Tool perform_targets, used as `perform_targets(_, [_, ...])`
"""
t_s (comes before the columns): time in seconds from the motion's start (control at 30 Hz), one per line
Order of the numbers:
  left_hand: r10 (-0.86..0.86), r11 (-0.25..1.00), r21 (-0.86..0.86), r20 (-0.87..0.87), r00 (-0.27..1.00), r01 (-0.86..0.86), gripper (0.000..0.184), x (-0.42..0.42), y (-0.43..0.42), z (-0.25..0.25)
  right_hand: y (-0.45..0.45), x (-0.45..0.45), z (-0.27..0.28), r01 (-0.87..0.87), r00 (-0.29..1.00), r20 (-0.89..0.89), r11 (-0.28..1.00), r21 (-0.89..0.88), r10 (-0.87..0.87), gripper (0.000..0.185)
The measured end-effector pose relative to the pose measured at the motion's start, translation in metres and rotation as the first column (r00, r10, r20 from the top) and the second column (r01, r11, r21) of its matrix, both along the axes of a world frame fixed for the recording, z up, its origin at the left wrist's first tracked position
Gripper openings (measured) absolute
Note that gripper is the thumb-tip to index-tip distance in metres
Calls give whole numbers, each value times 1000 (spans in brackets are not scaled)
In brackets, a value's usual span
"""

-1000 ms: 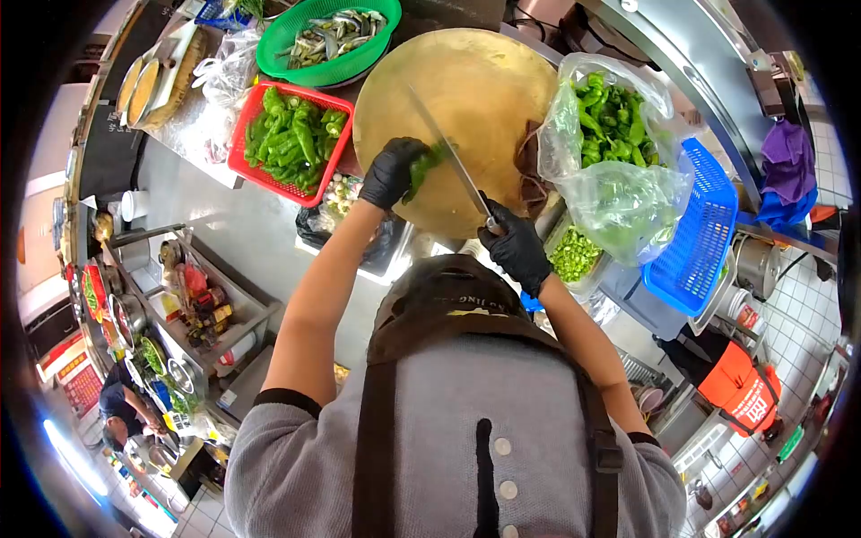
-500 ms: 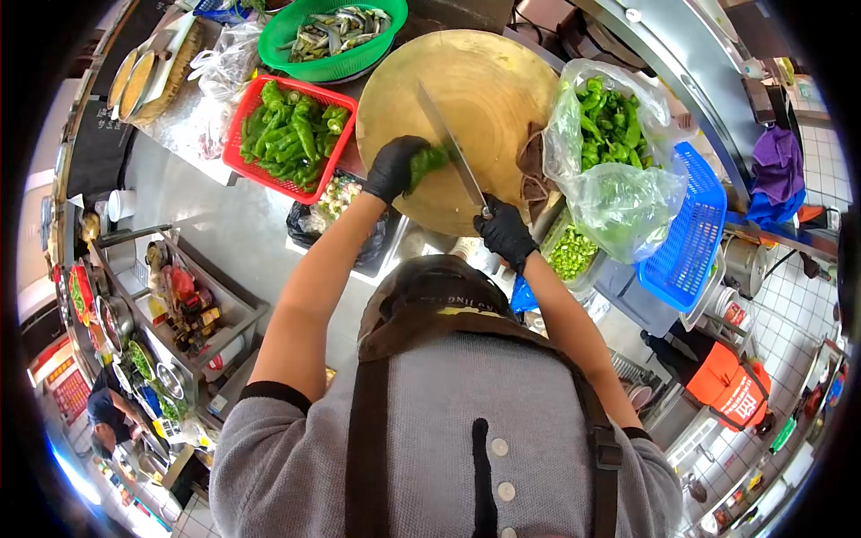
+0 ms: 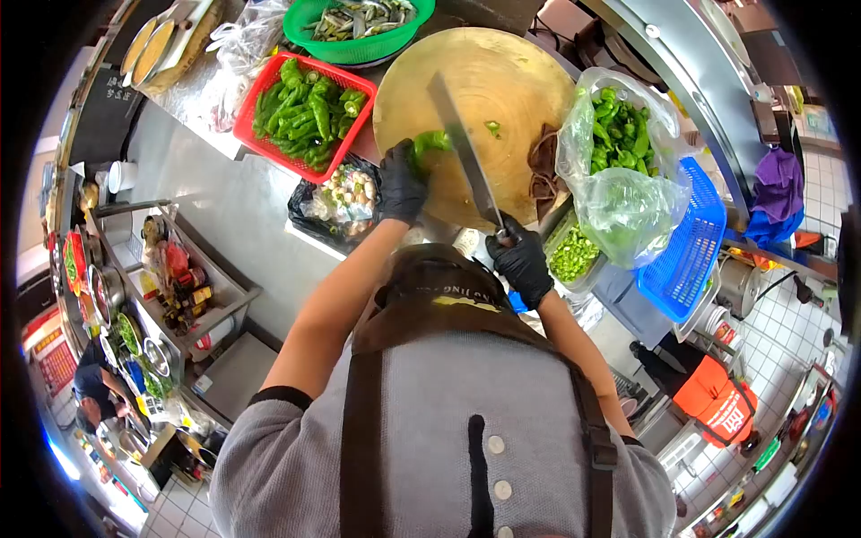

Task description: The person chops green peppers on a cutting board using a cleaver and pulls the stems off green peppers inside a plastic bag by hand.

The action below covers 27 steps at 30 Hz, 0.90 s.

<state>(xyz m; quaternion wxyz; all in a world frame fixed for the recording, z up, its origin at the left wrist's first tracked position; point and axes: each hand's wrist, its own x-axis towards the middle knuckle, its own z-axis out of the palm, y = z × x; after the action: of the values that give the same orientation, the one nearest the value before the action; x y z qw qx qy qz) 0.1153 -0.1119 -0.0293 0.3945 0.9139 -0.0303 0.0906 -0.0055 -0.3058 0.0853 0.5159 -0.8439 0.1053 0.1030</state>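
Observation:
On the round wooden chopping block (image 3: 502, 81), my black-gloved left hand (image 3: 403, 184) is closed on a green pepper (image 3: 432, 142) near the block's left side. My right hand (image 3: 523, 263), gloved too, grips the handle of a long cleaver (image 3: 466, 157). Its blade points up and left, just right of the pepper. A small cut piece of pepper (image 3: 493, 129) lies on the wood beyond the blade. A brown cloth (image 3: 543, 163) rests at the block's right edge.
Left of the block are a red basket (image 3: 240, 133) of green peppers and a green basket (image 3: 296, 31) of small fish. To the right are a plastic bag (image 3: 628, 211) of peppers, a blue basket (image 3: 704, 215) and a container of chopped green pieces (image 3: 572, 254). Another person (image 3: 94, 386) stands far left.
My left hand has drawn back a little toward my body with the pepper. A small piece now lies right of the blade. The whole view has shifted slightly.

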Motion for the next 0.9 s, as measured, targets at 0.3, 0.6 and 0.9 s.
perform_targets(0.3, [-100, 947, -322, -308, 946, -5, 34, 16, 10, 38, 16, 8, -16, -140, 988, -79, 979, -149, 129, 34])
perform_targets(0.6, [-291, 921, -387, -601, 744, 48, 23, 40, 38, 19, 32, 29, -46, -317, 949, -111, 894, -316, 296, 41])
perform_targets(0.9, [-306, 716, -698, -301, 903, 10, 31, 74, 48, 37, 8, -5, 7, -67, 984, -173, 990, -120, 46, 50])
